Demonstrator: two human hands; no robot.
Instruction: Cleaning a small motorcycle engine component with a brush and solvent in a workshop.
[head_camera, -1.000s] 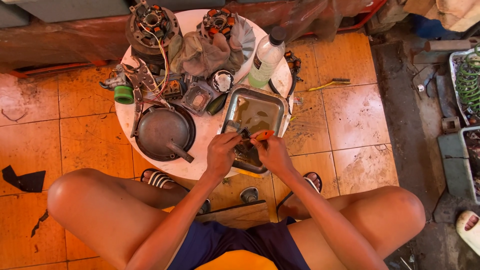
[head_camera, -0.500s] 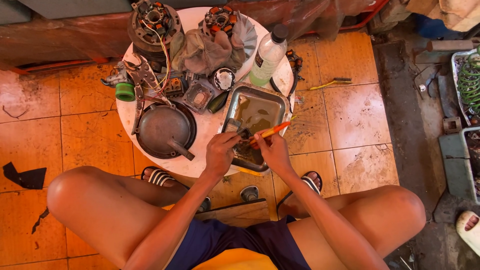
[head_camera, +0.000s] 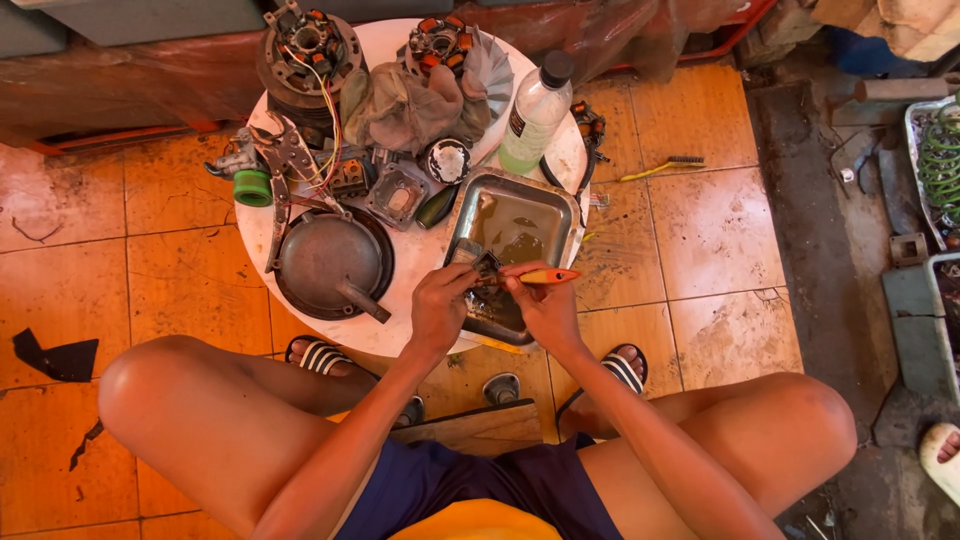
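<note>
Bare arms, bare legs, dark shorts.
I see my left hand (head_camera: 438, 308) and right hand (head_camera: 545, 310) ungloved, no sleeves; navy shorts (head_camera: 480, 485), a yellow shirt hem (head_camera: 480, 522), black-and-white striped sandals (head_camera: 318, 356).

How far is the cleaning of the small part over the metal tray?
Done: many parts lie apart on the round white table, so the dismantling looks finished. In hand: the left hand holds a small metal part over the metal tray of dark liquid, and the right hand works it with an orange-handled brush. Left: the other parts look unwashed.
</note>
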